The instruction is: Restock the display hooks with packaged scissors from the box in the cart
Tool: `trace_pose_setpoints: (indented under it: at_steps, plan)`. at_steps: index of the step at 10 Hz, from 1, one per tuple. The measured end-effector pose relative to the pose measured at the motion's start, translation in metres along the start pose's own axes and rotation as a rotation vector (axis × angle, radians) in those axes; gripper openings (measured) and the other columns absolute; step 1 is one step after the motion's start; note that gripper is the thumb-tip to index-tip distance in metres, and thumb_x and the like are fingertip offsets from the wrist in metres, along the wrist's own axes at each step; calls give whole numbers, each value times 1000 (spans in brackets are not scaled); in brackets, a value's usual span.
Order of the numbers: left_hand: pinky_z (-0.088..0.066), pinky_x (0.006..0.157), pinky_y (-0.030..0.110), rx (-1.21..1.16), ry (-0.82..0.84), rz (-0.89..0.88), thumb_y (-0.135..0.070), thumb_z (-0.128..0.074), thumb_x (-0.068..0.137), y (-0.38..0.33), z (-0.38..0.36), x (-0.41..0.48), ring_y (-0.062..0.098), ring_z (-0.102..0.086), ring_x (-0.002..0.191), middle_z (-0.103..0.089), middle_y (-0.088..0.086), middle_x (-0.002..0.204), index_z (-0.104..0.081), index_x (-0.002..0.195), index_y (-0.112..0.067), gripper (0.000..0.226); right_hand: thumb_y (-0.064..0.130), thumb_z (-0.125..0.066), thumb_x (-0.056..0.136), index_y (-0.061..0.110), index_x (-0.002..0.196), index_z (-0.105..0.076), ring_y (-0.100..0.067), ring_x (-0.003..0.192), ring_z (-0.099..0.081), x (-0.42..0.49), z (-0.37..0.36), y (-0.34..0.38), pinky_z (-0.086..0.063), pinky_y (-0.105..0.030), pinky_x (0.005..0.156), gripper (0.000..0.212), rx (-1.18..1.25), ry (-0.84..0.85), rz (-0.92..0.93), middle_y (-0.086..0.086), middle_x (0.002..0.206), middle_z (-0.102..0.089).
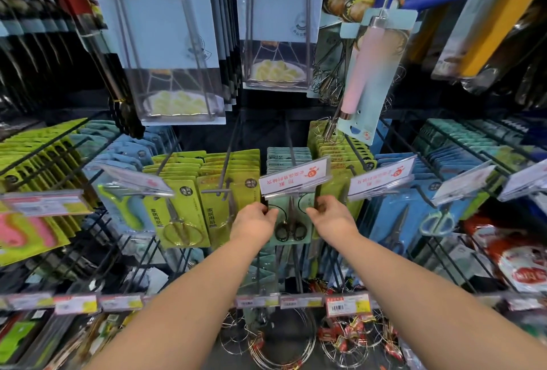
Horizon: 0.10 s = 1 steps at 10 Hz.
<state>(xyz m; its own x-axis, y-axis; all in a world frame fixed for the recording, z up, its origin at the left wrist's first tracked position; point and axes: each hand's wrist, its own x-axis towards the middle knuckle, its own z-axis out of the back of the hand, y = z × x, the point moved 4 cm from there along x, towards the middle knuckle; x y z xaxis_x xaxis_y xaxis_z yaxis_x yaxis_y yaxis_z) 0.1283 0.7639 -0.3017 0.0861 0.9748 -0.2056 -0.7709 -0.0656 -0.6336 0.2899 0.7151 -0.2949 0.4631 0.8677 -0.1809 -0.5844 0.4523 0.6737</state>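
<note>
My left hand point(256, 218) pinches the left edge of a pale green pack of scissors point(291, 223). My right hand point(329, 215) pinches the right edge, so the pack stands upright between them. Its top sits just under the clear price label point(294, 177). I cannot tell whether it is on the hook point(291, 147). Matching packs point(278, 159) line that hook behind.

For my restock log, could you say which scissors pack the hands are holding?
The mint-green pack of black-handled scissors in the middle: the left hand and right hand grip its edges. Lime-green packs and blue packs hang untouched.
</note>
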Motion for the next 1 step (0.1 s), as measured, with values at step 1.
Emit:
trace_pose_setpoints:
  at_steps: [1]
  plan:
    - [-43,96,30,-64,10,-33,-42,-51,94,5,7,-9,27,-55,119,-58,8,132,-51,134,-12,50,31,-53,94,9,136,-41,-30,118,-53,-20,7,-8,-43,-33,94,49,-28,-46,19,-14,133,-53]
